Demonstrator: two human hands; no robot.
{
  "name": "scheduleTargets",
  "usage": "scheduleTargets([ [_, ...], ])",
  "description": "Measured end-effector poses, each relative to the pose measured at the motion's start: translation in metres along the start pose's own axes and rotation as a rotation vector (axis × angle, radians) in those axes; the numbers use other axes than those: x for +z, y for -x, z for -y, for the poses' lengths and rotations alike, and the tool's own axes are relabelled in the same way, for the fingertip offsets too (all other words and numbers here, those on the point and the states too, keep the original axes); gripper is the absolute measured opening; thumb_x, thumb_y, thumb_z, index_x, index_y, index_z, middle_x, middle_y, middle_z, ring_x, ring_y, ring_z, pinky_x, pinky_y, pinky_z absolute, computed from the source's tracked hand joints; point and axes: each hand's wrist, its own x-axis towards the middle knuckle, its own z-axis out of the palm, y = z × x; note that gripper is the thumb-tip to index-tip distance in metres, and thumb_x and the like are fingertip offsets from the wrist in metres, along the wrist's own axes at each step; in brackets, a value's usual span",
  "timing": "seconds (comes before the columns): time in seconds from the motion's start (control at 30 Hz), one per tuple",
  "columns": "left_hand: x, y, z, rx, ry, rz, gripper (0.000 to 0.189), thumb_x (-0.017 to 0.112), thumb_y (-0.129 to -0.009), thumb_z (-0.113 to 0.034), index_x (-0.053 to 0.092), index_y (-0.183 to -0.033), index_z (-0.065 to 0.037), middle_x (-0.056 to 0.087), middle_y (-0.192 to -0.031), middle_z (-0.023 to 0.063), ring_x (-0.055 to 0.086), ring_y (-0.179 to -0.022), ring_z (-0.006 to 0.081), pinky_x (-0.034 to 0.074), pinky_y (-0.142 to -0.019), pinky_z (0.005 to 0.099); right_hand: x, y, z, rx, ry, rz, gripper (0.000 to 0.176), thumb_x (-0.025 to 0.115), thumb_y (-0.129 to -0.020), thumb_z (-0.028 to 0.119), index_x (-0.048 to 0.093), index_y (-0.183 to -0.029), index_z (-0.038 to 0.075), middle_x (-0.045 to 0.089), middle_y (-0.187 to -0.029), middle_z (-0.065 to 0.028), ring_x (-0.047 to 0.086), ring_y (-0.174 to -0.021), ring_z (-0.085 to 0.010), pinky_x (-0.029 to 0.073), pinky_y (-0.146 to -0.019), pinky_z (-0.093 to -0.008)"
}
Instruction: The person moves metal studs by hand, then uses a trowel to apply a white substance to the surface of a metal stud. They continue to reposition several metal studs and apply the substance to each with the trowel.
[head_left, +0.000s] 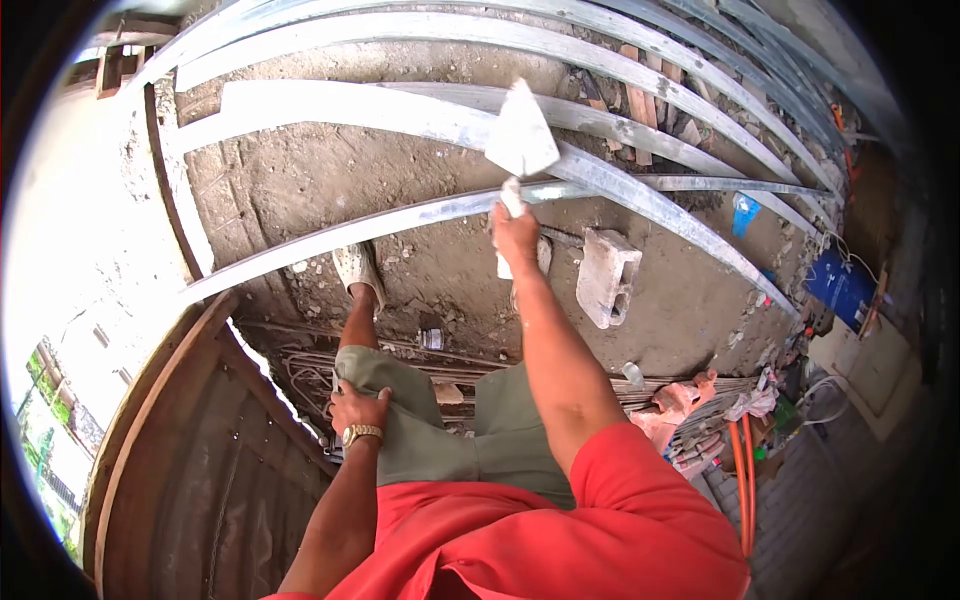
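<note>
My right hand (516,236) is closed round the handle of a trowel (522,135), held out in front of me. The trowel's pointed, pale blade faces away from me, above the long metal bars. My left hand (357,410) rests on the leg of my green shorts (425,450), thumb apart from the fingers and nothing visible in it. A watch is on that wrist. A hollow concrete block (603,278) lies on the dirt to the right of my right forearm. My right foot is partly hidden behind the right hand and forearm.
Long metal bars (340,232) cross the dirt floor (300,180) ahead. Thin rods (305,370) lie near my feet. A wooden-framed panel (200,450) stands at left. At right are a blue container (838,285), orange tubes (743,480) and crumpled bags (675,405).
</note>
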Motion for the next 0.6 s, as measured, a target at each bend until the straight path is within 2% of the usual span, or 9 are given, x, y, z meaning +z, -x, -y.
scheduleTargets([
  [0.07, 0.001, -0.003, 0.002, 0.004, 0.010, -0.001, 0.088, 0.075, -0.068, -0.055, 0.043, -0.133, -0.005, 0.055, -0.117, 0.0196, 0.059, -0.105, 0.0357, 0.051, -0.085, 0.0445, -0.039, -0.001, 0.011, 0.235, -0.205, 0.032, 0.031, 0.065, -0.085, 0.030, 0.064, -0.093, 0.000, 0.066, -0.075, -0.0098, 0.063, -0.062, -0.0249, 0.051, -0.058, -0.0390],
  [0.1, 0.005, -0.005, 0.005, 0.007, 0.014, -0.002, 0.089, 0.075, -0.068, -0.055, 0.043, -0.133, -0.005, 0.055, -0.117, 0.0197, 0.058, -0.105, 0.0358, 0.051, -0.085, 0.0446, -0.041, -0.012, -0.013, 0.083, -0.232, -0.141, 0.030, 0.063, -0.086, 0.030, 0.064, -0.090, 0.000, 0.063, -0.070, -0.0083, 0.060, -0.055, -0.0234, 0.049, -0.049, -0.0371],
  [0.13, 0.007, -0.007, 0.008, 0.010, 0.016, -0.004, 0.089, 0.075, -0.068, -0.055, 0.043, -0.134, -0.005, 0.055, -0.118, 0.0198, 0.058, -0.106, 0.0358, 0.051, -0.085, 0.0446, -0.051, -0.016, -0.013, 0.295, -0.262, -0.152, 0.030, 0.061, -0.087, 0.029, 0.064, -0.088, -0.001, 0.062, -0.069, -0.0099, 0.060, -0.053, -0.0237, 0.048, -0.047, -0.0363],
  [0.2, 0.009, -0.010, 0.012, 0.015, 0.020, 0.011, 0.090, 0.075, -0.068, -0.055, 0.042, -0.134, -0.005, 0.054, -0.118, 0.0199, 0.058, -0.106, 0.0359, 0.051, -0.086, 0.0445, -0.048, -0.017, -0.012, 0.353, -0.202, -0.192, 0.030, 0.061, -0.088, 0.028, 0.062, -0.086, -0.002, 0.062, -0.069, -0.0105, 0.059, -0.052, -0.0226, 0.048, -0.046, -0.0353],
  [0.27, 0.007, -0.011, 0.013, 0.016, 0.034, 0.013, 0.090, 0.075, -0.067, -0.055, 0.042, -0.134, -0.005, 0.054, -0.119, 0.0206, 0.058, -0.106, 0.0363, 0.051, -0.087, 0.0447, -0.009, -0.008, 0.002, 0.279, -0.239, -0.150, 0.035, 0.060, -0.086, 0.028, 0.064, -0.082, -0.006, 0.066, -0.072, -0.0177, 0.066, -0.066, -0.0280, 0.051, -0.061, -0.0412],
  [0.33, 0.004, -0.009, 0.014, 0.015, 0.056, 0.010, 0.088, 0.076, -0.067, -0.053, 0.043, -0.133, -0.005, 0.055, -0.119, 0.0218, 0.058, -0.106, 0.0370, 0.050, -0.088, 0.0450, 0.040, 0.017, 0.040, 0.018, -0.147, -0.063, 0.036, 0.061, -0.086, 0.029, 0.061, -0.093, -0.007, 0.067, -0.081, -0.0219, 0.067, -0.075, -0.0336, 0.051, -0.070, -0.0426],
  [0.4, 0.002, -0.010, 0.012, 0.017, 0.067, 0.006, 0.088, 0.076, -0.067, -0.053, 0.044, -0.133, -0.005, 0.055, -0.119, 0.0219, 0.058, -0.107, 0.0371, 0.050, -0.088, 0.0452, 0.086, 0.036, 0.086, 0.120, -0.212, 0.168, 0.040, 0.063, -0.085, 0.032, 0.058, -0.103, -0.004, 0.066, -0.089, -0.0250, 0.066, -0.085, -0.0389, 0.051, -0.076, -0.0436],
  [0.47, 0.000, -0.012, 0.014, 0.013, 0.075, 0.009, 0.088, 0.076, -0.067, -0.054, 0.043, -0.133, -0.005, 0.055, -0.119, 0.0219, 0.058, -0.107, 0.0373, 0.050, -0.088, 0.0453, 0.112, 0.046, 0.120, -0.046, 0.084, -0.008, 0.036, 0.066, -0.084, 0.033, 0.061, -0.093, -0.002, 0.067, -0.079, -0.0194, 0.067, -0.074, -0.0274, 0.052, -0.071, -0.0408],
  [0.6, -0.010, -0.015, 0.013, 0.019, 0.082, 0.025, 0.088, 0.076, -0.067, -0.054, 0.043, -0.133, -0.006, 0.055, -0.118, 0.0217, 0.057, -0.108, 0.0378, 0.049, -0.088, 0.0452, 0.056, 0.041, 0.111, 0.031, -0.120, 0.099, 0.037, 0.064, -0.086, 0.031, 0.060, -0.090, -0.005, 0.066, -0.076, -0.0158, 0.066, -0.068, -0.0263, 0.052, -0.065, -0.0416],
])
